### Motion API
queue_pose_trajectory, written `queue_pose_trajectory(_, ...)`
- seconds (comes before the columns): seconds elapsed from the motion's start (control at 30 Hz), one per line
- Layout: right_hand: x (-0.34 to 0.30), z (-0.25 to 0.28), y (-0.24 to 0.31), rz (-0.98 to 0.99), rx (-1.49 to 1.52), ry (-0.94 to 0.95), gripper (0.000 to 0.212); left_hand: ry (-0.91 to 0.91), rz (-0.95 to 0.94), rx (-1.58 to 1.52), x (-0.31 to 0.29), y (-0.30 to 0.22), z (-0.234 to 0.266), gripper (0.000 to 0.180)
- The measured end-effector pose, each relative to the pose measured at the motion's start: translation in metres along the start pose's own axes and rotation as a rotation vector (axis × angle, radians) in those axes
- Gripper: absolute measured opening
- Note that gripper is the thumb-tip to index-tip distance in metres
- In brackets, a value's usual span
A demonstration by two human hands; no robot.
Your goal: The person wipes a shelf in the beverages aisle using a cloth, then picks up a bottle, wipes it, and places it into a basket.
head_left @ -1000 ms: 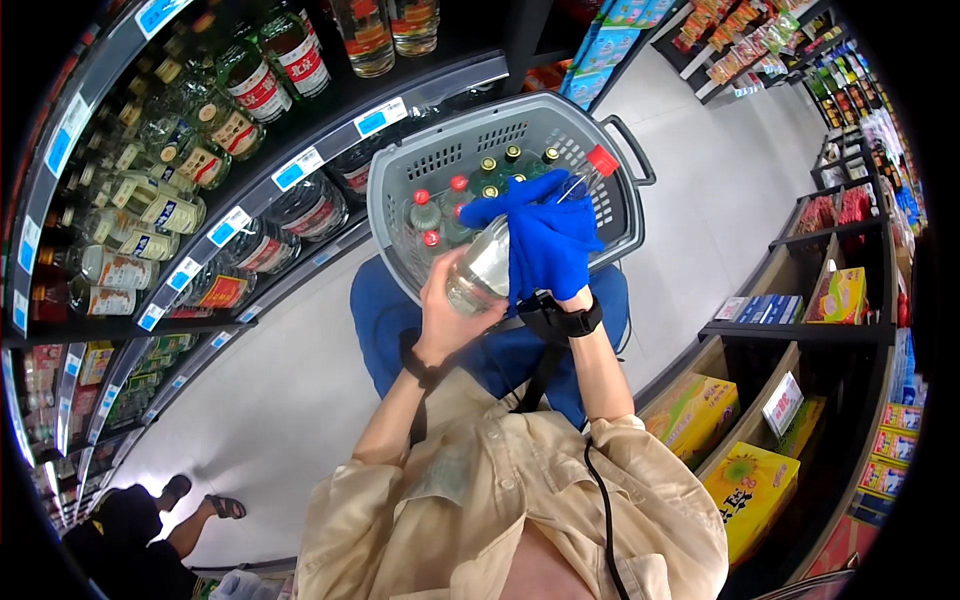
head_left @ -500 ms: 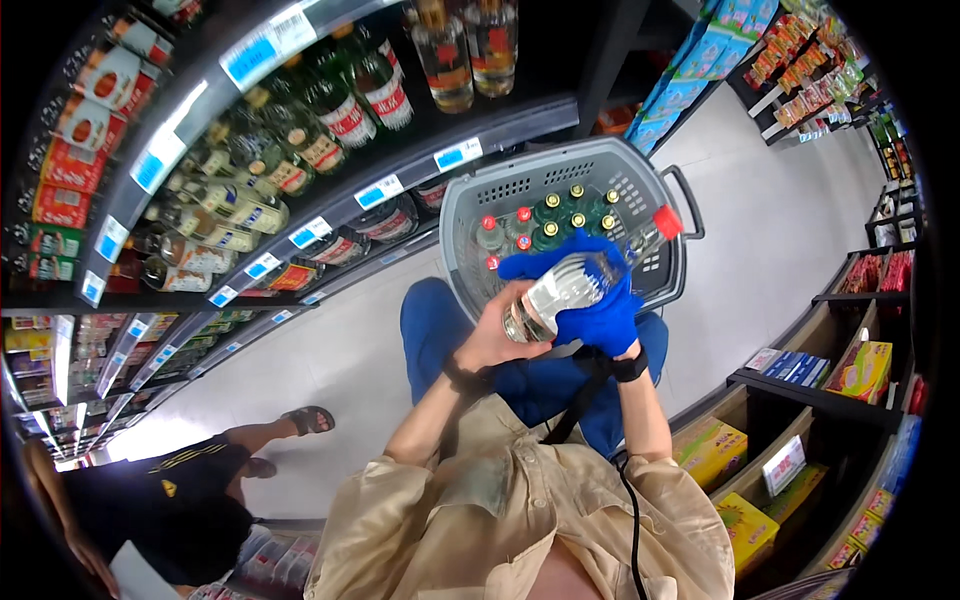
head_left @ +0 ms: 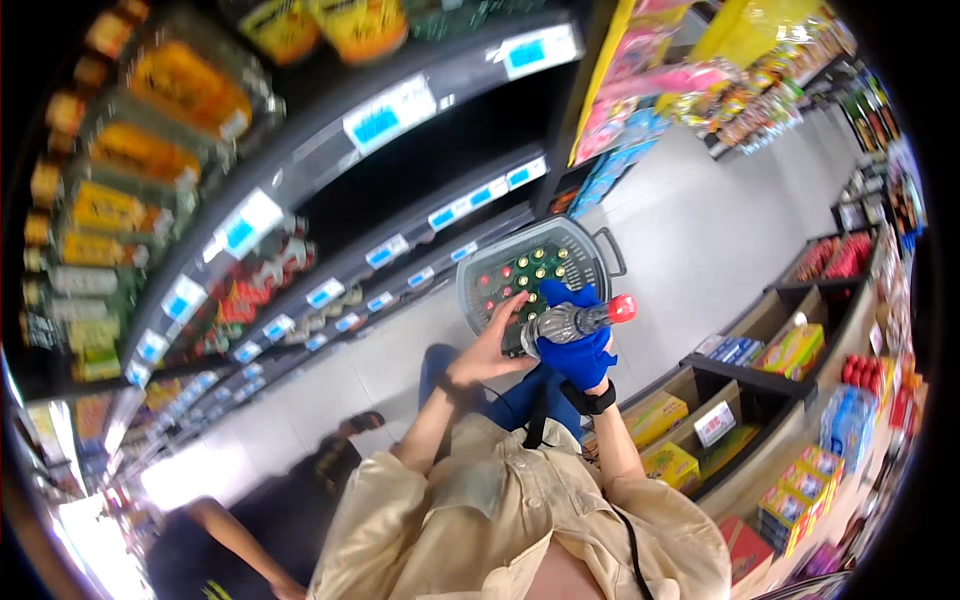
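A clear glass bottle (head_left: 562,324) with a red cap (head_left: 622,308) lies tilted above the basket, its neck pointing right. My right hand (head_left: 600,382) is closed round the bottle through a blue cloth (head_left: 572,362), which hides most of the fingers. My left hand (head_left: 484,355) is open beside the bottle's base, its fingers and thumb spread apart; whether a fingertip touches the glass I cannot tell. Beyond my hands, a grey plastic basket (head_left: 466,300) on the floor holds several green bottles (head_left: 540,264) with gold caps and several red-capped bottles (head_left: 488,284).
A long shelf unit (head_left: 330,180) with price tags and bottles runs along the left. Low wooden bins (head_left: 740,400) with yellow boxes stand at the right. Hanging packets (head_left: 640,90) are at the far end. Another person (head_left: 270,530) in dark clothes is close by at lower left.
My left hand has loosened from the bottle and spread its fingers. The bottle has tipped, its red cap pointing right and nearer to me. The view is higher, and the person at left is nearer.
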State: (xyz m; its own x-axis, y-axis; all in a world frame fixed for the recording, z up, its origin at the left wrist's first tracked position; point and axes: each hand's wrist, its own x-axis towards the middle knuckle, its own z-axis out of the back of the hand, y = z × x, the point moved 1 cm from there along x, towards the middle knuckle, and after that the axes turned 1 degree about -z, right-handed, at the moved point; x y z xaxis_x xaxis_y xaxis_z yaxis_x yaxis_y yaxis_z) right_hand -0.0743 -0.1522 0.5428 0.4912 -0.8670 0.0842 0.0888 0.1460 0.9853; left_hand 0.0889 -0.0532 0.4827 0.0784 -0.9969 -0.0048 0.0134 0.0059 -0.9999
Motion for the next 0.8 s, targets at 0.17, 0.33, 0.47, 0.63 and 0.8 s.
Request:
queue_pose_trajectory(0.17, 0.020, -0.007, 0.049, 0.103, -0.040, 0.014, 0.062, -0.072, -0.230, 0.232, 0.023, -0.177, 0.039, 0.095)
queue_pose_trajectory(0.33, 0.022, -0.062, 0.091, 0.171, -0.193, 0.102, 0.062, 0.091, -0.263, 0.012, 0.035, -0.242, 0.085, 0.046)
queue_pose_trajectory(0.47, 0.024, -0.117, 0.097, 0.269, -0.253, -0.004, 0.052, 0.150, -0.132, -0.011, 0.027, -0.239, 0.119, 0.026)
queue_pose_trajectory(0.63, 0.034, -0.160, 0.148, 0.244, -0.278, -0.108, 0.045, 0.135, -0.338, 0.003, 0.026, -0.224, 0.155, 0.026)
queue_pose_trajectory(0.8, 0.055, -0.202, 0.132, 0.700, -0.267, -0.257, 0.053, -0.213, -0.272, 0.046, 0.006, -0.239, 0.167, 0.028)
